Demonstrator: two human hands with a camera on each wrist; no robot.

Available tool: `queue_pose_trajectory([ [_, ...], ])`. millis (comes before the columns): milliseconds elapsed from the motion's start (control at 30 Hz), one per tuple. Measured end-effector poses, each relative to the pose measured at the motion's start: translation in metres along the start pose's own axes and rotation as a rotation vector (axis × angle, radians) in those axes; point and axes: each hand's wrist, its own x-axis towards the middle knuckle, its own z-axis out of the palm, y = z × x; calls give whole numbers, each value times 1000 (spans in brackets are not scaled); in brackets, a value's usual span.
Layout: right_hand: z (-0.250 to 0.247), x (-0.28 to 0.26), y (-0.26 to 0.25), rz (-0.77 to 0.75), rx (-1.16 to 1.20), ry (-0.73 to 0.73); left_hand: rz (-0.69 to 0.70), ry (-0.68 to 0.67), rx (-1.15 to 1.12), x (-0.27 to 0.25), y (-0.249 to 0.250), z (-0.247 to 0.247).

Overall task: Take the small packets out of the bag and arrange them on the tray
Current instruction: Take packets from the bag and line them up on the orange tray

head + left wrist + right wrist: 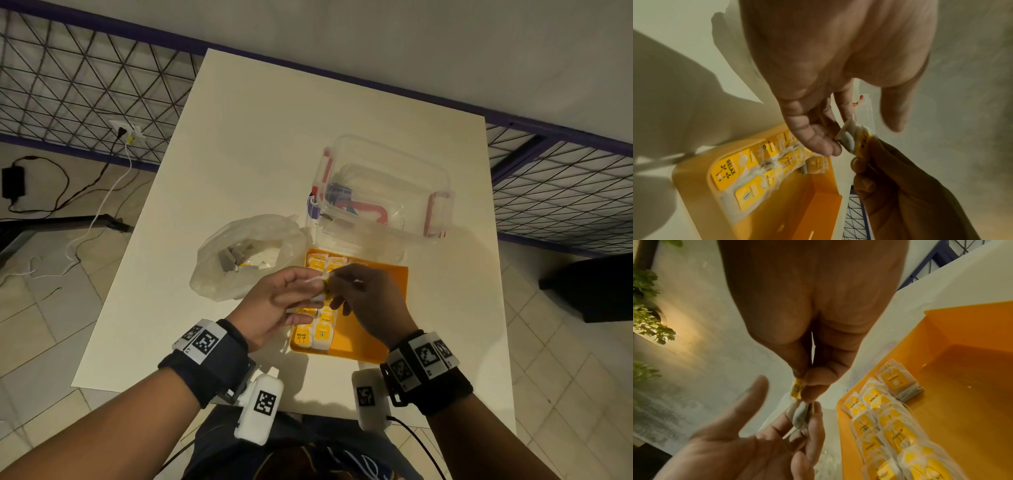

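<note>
Both hands meet just above the left side of the orange tray (376,358), sharing one small packet (325,287), a tea bag with a yellow tag. My right hand (334,284) pinches its yellow tag end (797,388) between thumb and forefinger. My left hand (308,291) lies palm up, thumb spread away, and the packet's grey-white end (798,413) sits squeezed between two of its fingertips (830,146). Several yellow-labelled packets (322,332) lie in two rows along the tray's left side (890,423). The crumpled clear bag (246,253) sits left of the tray with more items inside.
A clear plastic box (383,192) with red clips stands just behind the tray. The tray's right half (373,318) holds no packets. The white table (274,137) ends just short of my body. Cables lie on the tiled floor at left.
</note>
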Motion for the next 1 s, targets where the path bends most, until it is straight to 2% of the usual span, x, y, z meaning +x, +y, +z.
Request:
queue_pose_trajectory([
  [100, -2, -1, -3, -14, -10, 3, 33, 47, 80, 0, -1, 3],
  [200, -4, -2, -6, -4, 8, -4, 45, 39, 92, -2, -1, 2],
  [267, -11, 0, -4, -20, -62, 56, 54, 60, 147, -5, 0, 1],
  [400, -37, 8, 7, -208, -498, 300, 248, 207, 600, -15, -2, -13],
  [467, -49, 12, 14, -143, -471, 335, 322, 281, 748, -22, -1, -21],
  [567, -57, 16, 25, 52, -372, 204, 437, 414, 863, -29, 8, -28],
  [667, -50, 19, 42, 113, -451, 83, 502, 514, 1010, -29, 17, -33],
  [733, -43, 23, 51, 129, -456, 29, 470, 535, 1093, -23, 19, -38],
  [833, -34, 32, 57, 146, -434, -21, 402, 497, 1164, -15, 22, -40],
  [1000, -23, 38, 57, 167, -402, 13, 289, 435, 1246, -8, 21, -40],
])
